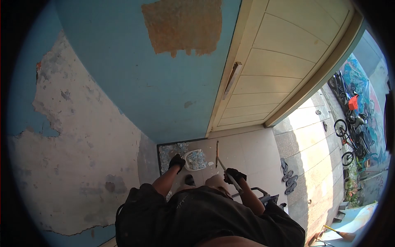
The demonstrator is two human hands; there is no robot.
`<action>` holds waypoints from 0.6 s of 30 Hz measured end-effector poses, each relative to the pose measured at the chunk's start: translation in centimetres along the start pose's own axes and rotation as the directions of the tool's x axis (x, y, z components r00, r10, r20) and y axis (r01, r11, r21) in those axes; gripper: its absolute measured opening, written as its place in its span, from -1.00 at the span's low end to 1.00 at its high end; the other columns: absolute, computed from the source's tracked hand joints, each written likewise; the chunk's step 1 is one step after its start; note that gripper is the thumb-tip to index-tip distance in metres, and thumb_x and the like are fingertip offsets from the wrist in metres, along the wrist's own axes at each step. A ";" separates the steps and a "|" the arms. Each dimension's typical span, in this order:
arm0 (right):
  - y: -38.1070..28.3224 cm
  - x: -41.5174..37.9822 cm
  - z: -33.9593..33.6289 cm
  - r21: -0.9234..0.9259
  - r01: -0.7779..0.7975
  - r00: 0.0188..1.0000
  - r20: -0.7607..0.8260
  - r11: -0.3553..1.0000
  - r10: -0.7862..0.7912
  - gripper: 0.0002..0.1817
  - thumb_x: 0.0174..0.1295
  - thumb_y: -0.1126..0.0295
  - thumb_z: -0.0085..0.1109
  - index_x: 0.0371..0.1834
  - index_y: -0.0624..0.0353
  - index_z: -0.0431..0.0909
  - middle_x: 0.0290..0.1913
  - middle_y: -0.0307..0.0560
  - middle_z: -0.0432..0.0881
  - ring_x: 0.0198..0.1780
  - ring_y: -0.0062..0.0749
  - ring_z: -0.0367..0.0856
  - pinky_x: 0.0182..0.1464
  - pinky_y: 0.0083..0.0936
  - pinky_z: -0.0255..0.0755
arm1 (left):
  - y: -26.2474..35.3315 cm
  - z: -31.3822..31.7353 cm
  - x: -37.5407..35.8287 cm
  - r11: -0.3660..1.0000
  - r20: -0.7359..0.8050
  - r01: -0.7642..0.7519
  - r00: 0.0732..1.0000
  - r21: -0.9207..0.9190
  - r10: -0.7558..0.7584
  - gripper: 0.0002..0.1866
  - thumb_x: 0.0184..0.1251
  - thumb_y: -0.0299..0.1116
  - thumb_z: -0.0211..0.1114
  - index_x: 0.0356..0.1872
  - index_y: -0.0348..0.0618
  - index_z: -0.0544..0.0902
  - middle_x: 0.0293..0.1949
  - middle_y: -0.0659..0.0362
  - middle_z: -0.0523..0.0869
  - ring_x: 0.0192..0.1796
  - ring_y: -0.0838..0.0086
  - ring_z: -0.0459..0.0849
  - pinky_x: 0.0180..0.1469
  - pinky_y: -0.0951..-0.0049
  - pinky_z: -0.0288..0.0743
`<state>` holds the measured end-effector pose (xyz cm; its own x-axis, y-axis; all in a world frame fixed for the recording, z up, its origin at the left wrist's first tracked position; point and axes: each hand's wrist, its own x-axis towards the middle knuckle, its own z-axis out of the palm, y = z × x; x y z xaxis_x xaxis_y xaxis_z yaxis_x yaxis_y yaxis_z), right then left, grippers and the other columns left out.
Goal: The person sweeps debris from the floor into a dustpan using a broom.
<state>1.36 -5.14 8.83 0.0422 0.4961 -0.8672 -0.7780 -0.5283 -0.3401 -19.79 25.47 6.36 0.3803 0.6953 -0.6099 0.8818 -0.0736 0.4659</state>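
Observation:
My left hand (177, 161), in a dark glove, is closed at the left edge of a white tub (187, 166) low over the floor. Pale blue and white paint flakes (196, 158) fill much of the tub. The grip itself is partly hidden by the glove. My right hand (235, 176), also gloved, is wrapped round the pale handle of a floor squeegee (222, 165). Its narrow bar-shaped head stands on the tiles to the right of the tub.
More paint flakes (166, 151) lie along the corner. A blue wall (164, 103) has peeled patches. A cream door (251, 82) is on the right. Sandals (289, 181) lie near the step, a dark chair-like frame (267, 196) by my right arm, and bicycles (343, 133) stand outside.

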 end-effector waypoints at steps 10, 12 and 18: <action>2.4 -1.3 5.0 -0.054 0.186 0.941 -0.277 0.981 -0.193 -0.84 0.26 0.27 0.00 -0.38 0.09 0.46 -0.51 -0.11 0.48 -0.55 -0.35 0.49 -0.47 -0.34 0.54 | -3.5 0.7 4.3 0.898 0.169 -0.062 0.986 0.437 -0.015 -0.71 0.16 -0.31 0.15 -0.16 -0.21 0.69 -0.14 -0.05 0.71 -0.11 0.08 0.71 -0.13 0.15 0.60; 1.3 -2.7 6.6 -0.040 0.230 0.926 -0.299 0.972 -0.231 -0.84 0.26 0.27 0.00 -0.39 0.09 0.45 -0.50 -0.11 0.48 -0.54 -0.35 0.49 -0.48 -0.33 0.53 | -4.6 1.0 4.4 0.844 0.159 -0.081 0.987 0.530 -0.005 -0.71 0.15 -0.33 0.15 -0.16 -0.20 0.70 -0.13 -0.04 0.72 -0.08 0.08 0.70 -0.10 0.16 0.59; 1.3 1.3 3.3 -0.073 0.112 0.960 -0.250 0.991 -0.127 -0.76 0.23 0.23 -0.04 -0.45 0.14 0.44 -0.62 -0.07 0.47 -0.69 -0.28 0.44 -0.62 -0.39 0.39 | -5.8 -0.4 0.7 0.849 0.106 0.029 0.989 0.528 -0.100 -0.70 0.15 -0.25 0.19 -0.17 -0.13 0.73 -0.10 0.03 0.72 -0.04 0.18 0.71 -0.12 0.23 0.58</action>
<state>-1.65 -2.85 8.46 0.2956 0.3712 -0.8803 -0.7204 -0.5186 -0.4605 -24.71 26.71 3.49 0.3182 0.6191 -0.7180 0.9067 -0.4198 0.0398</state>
